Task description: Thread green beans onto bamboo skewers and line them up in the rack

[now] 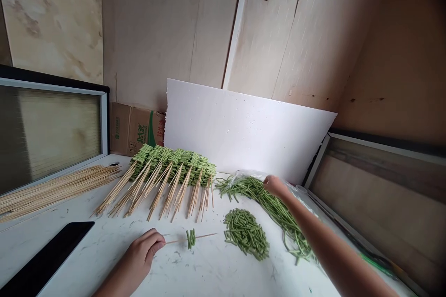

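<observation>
My left hand (148, 247) is closed around one end of a thin bamboo skewer (207, 235). A few short cut green bean pieces (190, 238) are threaded side by side on it, near its middle. The skewer points right, its tip close to a pile of cut bean pieces (246, 233) on the white table. Farther back, my right hand (275, 185) is over a bundle of long green beans (259, 191), beside a clear plastic bag (249, 174). Its fingers look curled together, and what they hold, if anything, is hidden.
Stacked bean skewers (174, 160) lie at the back, sticks toward me. Bare bamboo skewers (59, 189) are at left, with a dark flat panel (49, 257) in front. A white foam board (240, 125) and cardboard box (137, 127) stand by the wall. Framed panes (379, 167) flank the table.
</observation>
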Available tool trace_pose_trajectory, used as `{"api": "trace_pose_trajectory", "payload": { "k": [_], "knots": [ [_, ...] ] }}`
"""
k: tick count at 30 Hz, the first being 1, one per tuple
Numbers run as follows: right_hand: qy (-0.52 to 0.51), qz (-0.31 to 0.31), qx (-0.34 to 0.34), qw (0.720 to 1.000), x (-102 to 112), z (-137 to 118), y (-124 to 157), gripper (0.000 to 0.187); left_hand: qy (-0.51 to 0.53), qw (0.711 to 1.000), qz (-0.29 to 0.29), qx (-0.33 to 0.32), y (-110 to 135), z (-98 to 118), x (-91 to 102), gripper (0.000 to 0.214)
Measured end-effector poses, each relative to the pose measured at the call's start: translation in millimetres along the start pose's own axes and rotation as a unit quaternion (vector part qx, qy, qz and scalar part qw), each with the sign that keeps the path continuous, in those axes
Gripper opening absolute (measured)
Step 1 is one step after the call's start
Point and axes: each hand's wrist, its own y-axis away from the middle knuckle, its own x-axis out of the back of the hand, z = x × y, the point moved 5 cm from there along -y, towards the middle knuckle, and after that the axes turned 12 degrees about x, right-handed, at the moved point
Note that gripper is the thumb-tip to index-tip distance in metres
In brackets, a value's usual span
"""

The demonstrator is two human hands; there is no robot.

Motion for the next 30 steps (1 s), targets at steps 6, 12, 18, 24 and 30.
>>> {"api": "trace_pose_trajectory", "payload": {
  "k": [6, 12, 18, 24, 30],
  "knots": [
    [-0.034, 0.065, -0.018, 0.997, 72.2, 3.4, -11.0, 0.018, 0.003, 1.000, -0.001, 0.003, -0.1, -2.4, -1.3, 0.036],
    [-0.049, 0.186, -0.006, 0.981, 128.3, -5.4, -6.1, 0.024, 0.014, 1.000, 0.007, 0.001, 1.0, 6.2, 4.0, 0.035],
    [-0.128, 0.377, 0.037, 0.917, 190.5, -21.7, 18.0, 0.025, 0.018, 0.999, 0.031, -0.008, -0.3, 12.3, 12.0, 0.035],
    [-0.201, 0.519, 0.138, 0.819, 222.6, -65.9, 77.3, 0.035, -0.029, 0.998, 0.057, -0.019, -12.5, -12.2, 29.5, 0.032],
    [-0.253, 0.502, 0.188, 0.805, 190.3, -121.4, 146.9, 0.040, -0.057, 0.996, 0.064, -0.011, -21.8, -29.6, 60.8, 0.028]
  ]
}}
